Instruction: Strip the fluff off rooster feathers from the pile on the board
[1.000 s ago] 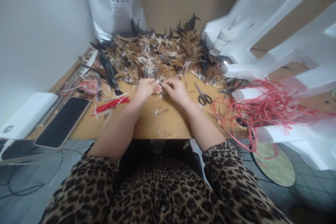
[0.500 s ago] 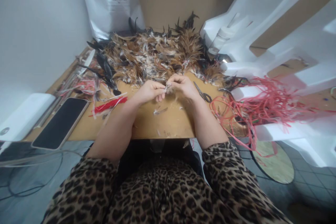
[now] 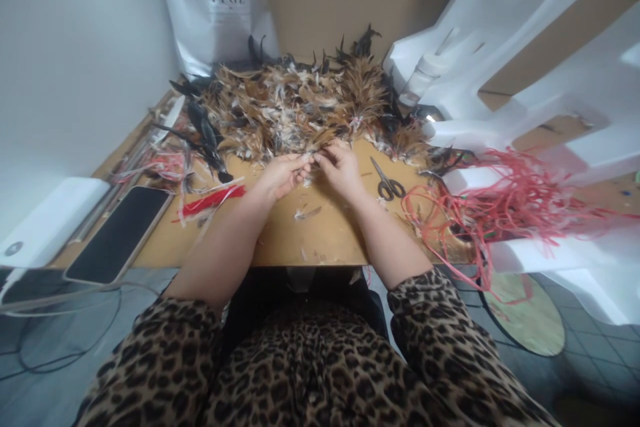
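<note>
My left hand (image 3: 284,175) and my right hand (image 3: 341,167) meet over the table, just in front of a wide pile of brown, white and black feathers (image 3: 295,97). Thumb and fingers of each are pinched together at the quill end of a small feather (image 3: 320,141). Its brown tip seems to rise above the right fingers, though it blends with the pile behind. A pair of dark scissors (image 3: 387,181) lies to the right of my right hand. Loose feather bits (image 3: 307,215) are scattered on the tabletop below the hands.
Red strips (image 3: 213,201) and a phone (image 3: 119,235) lie at left, beside a white power bank (image 3: 53,221) with a cable. A tangle of pink ribbon (image 3: 520,197) spreads over white foam pieces (image 3: 530,255) at right. A white bag (image 3: 215,27) and a bottle (image 3: 423,77) stand behind.
My right hand has shifted slightly left and turned, uncovering more of the scissors. The pinched fingers are a little further left, and a brown feather tip now shows above them.
</note>
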`<state>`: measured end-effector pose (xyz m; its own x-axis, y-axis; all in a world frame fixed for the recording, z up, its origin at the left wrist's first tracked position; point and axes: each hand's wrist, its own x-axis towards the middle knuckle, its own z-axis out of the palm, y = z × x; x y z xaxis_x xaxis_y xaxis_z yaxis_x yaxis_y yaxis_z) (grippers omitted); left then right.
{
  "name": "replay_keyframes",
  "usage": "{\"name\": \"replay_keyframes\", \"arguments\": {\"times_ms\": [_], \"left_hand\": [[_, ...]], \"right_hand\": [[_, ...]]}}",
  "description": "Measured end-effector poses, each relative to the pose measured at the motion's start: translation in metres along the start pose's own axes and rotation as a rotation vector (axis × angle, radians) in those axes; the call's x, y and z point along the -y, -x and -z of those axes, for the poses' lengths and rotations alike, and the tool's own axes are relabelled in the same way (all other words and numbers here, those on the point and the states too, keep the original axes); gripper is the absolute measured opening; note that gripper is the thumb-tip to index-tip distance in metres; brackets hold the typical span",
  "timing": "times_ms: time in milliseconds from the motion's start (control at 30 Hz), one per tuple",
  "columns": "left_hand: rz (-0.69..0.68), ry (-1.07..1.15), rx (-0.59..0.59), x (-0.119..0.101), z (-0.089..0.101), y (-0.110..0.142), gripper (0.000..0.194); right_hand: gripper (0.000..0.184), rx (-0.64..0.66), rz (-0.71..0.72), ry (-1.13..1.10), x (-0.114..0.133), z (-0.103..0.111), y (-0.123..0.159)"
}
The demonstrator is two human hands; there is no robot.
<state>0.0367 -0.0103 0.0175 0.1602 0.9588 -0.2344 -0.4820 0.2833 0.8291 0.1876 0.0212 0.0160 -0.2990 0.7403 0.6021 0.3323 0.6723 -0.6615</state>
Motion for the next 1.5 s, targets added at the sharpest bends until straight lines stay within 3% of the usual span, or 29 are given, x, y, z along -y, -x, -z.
{"name": "replay_keyframes", "arguments": {"times_ms": [133, 333, 533, 667, 900, 1200, 1333, 1500], "left_hand": [[0.065, 0.058, 0.002, -0.002, 0.002, 0.000, 0.015], [0.245, 0.228, 0.098, -0.004, 0.006, 0.001, 0.016], [0.222, 0.201, 0.131, 0.001, 0.006, -0.001, 0.014], [0.227, 0.199, 0.089, 0.000, 0.005, -0.001, 0.015], [0.264, 0.122, 0.068, 0.003, 0.003, -0.001, 0.017], [0.274, 0.085, 0.115, 0.006, 0.001, 0.002, 0.012], [0.208, -0.066, 0.092, 0.007, 0.004, 0.001, 0.009], [0.130, -0.313, 0.042, 0.005, 0.010, 0.002, 0.025]], "right_hand": [[0.018, -0.017, -0.082, -0.079, -0.002, -0.004, 0.001], [0.023, 0.098, -0.472, -0.710, -0.004, -0.008, 0.001], [0.026, 0.121, -0.633, -0.919, 0.001, -0.005, 0.000], [0.025, 0.177, -0.676, -1.008, 0.000, -0.004, -0.001], [0.024, 0.240, -0.659, -1.035, -0.001, -0.006, 0.000], [0.023, 0.133, -0.643, -0.849, 0.000, -0.005, 0.001], [0.024, 0.068, -0.606, -0.650, -0.001, -0.003, 0.001], [0.022, 0.042, -0.591, -0.498, 0.000, -0.001, 0.000]]}}
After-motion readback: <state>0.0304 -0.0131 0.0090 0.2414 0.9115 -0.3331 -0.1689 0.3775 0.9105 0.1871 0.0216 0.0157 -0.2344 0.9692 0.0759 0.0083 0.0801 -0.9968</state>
